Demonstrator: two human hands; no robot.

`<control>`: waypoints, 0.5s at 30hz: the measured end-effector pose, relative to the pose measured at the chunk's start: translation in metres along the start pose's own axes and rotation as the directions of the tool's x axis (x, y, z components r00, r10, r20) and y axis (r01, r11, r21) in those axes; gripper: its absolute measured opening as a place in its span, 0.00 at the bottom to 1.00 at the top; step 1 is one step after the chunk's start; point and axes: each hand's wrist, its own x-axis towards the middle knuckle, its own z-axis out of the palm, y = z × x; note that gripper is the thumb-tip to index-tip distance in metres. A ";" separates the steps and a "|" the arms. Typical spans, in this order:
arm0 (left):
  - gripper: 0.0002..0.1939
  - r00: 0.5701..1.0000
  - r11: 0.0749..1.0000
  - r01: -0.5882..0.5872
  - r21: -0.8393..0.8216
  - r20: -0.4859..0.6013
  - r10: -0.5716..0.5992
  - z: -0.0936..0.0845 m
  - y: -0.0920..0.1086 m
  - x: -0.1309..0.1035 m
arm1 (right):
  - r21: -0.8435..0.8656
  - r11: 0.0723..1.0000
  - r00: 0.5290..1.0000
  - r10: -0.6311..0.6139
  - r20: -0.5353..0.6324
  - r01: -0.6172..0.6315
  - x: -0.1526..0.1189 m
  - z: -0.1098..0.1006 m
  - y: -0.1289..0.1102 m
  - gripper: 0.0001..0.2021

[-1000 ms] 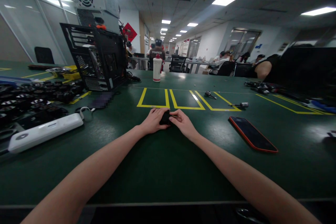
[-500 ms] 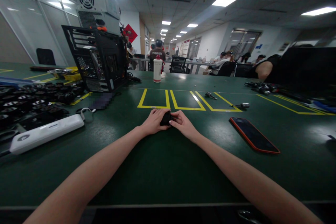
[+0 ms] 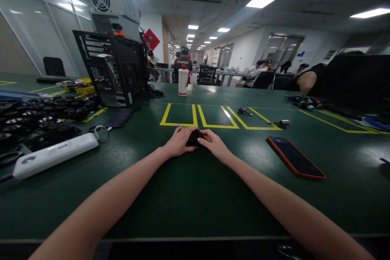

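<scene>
A small black part (image 3: 192,138), its exact kind too dark to make out, stands on the green table (image 3: 189,195) just in front of the yellow tape outlines. Wrapped round its left side is my left hand (image 3: 180,141), fingers over the top and thumb along the near side. From the right, my right hand (image 3: 212,143) pinches at the part's right edge with thumb and fingers together. Whether something small sits in that pinch is hidden.
An orange-edged phone (image 3: 296,157) lies to the right. Two metal-tipped tools, one of them a short driver (image 3: 244,111), rest by the tape. Leftward are a white power strip (image 3: 56,155), many black fans (image 3: 36,115) and an open computer case (image 3: 117,69). A white bottle (image 3: 183,81) stands behind.
Both hands stay on the black part in nearly the same place. The right thumb and fingers have shifted very slightly; the camera view has moved a touch.
</scene>
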 end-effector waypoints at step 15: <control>0.31 1.000 1.000 -0.009 0.002 -0.005 0.009 -0.001 0.002 0.000 | 0.007 0.998 0.990 0.070 -0.119 -0.070 0.004 0.003 -0.003 0.15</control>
